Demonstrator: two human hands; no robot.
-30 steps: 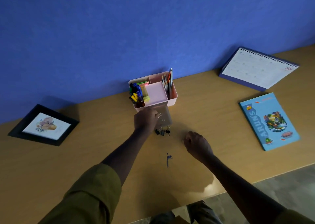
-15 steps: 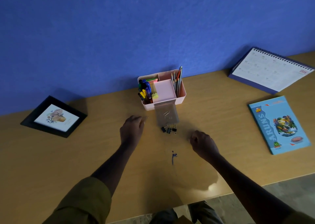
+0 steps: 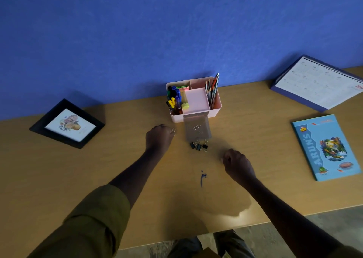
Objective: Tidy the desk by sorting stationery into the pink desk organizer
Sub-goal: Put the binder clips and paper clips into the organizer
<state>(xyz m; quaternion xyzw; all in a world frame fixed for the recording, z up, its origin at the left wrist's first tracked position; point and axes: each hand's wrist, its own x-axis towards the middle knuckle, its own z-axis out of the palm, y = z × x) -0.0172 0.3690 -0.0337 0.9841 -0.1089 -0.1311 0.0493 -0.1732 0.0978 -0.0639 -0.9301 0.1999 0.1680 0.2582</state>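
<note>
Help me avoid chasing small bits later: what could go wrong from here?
The paper clip pinched at the left hand fingertips looks barely held and could drop onto the desk. The clear drawer sticks out of the pink organizer; a bump could spill its clips. The binder clips by its front edge could get scattered.

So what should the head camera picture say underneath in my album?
Left hand pinching a metal paper clip beside the pink plastic desk organizer and its clear pulled-out drawer.
</note>
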